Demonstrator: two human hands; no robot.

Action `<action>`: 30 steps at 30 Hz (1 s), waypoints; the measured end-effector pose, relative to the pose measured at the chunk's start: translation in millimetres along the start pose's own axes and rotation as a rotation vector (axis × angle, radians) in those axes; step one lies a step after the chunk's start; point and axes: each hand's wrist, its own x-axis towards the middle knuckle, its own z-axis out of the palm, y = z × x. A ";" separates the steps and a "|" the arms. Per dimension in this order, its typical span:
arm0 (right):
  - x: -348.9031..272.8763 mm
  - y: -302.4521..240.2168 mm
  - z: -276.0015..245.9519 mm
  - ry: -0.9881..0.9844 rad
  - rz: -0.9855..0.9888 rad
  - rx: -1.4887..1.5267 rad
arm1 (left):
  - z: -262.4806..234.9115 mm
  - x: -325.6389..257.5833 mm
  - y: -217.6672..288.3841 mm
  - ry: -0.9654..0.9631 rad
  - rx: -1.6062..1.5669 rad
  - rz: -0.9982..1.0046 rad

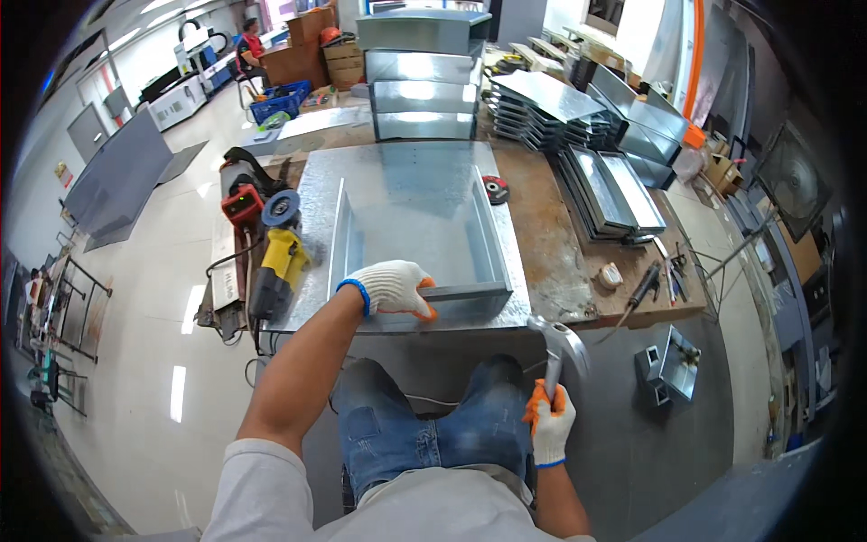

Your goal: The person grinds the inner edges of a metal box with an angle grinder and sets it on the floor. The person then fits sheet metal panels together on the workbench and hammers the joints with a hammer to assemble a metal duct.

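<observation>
My left hand point(394, 287), in a white glove with orange fingertips, presses on the near edge of a folded galvanized sheet-metal tray point(417, 237) that lies on a flat metal sheet point(316, 199) on the workbench. My right hand point(549, 425), gloved the same way, grips the handle of a hammer point(558, 341) held low by my right knee, its head raised near the bench edge.
A yellow angle grinder point(278, 262) and a red power tool point(244, 203) lie left of the sheet. A grinding disc point(495, 189) rests to the right. Stacked metal ducts point(423, 72) and folded panels point(542, 108) fill the back. Hand tools point(646, 285) lie at right. A person point(250, 50) sits far left.
</observation>
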 end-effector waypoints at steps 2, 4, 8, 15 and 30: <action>7.4 -1.5 -5.4 -0.036 -0.029 -0.013 | 8.2 6.0 -30.3 0.311 -0.184 0.216; 0.1 -3.1 -19.8 -0.033 -0.059 -0.068 | -17.9 -0.7 -42.8 0.587 -0.324 0.074; -7.7 -14.1 -36.6 -0.029 -0.024 -0.101 | -56.6 -10.4 -95.0 1.076 -0.324 -0.320; -19.5 -8.4 -34.2 -0.029 0.010 -0.028 | -20.4 -4.5 -125.1 1.138 -0.887 -0.151; -29.5 -52.0 29.2 -0.367 0.032 -0.169 | 56.3 -13.6 -25.9 1.703 -0.785 0.243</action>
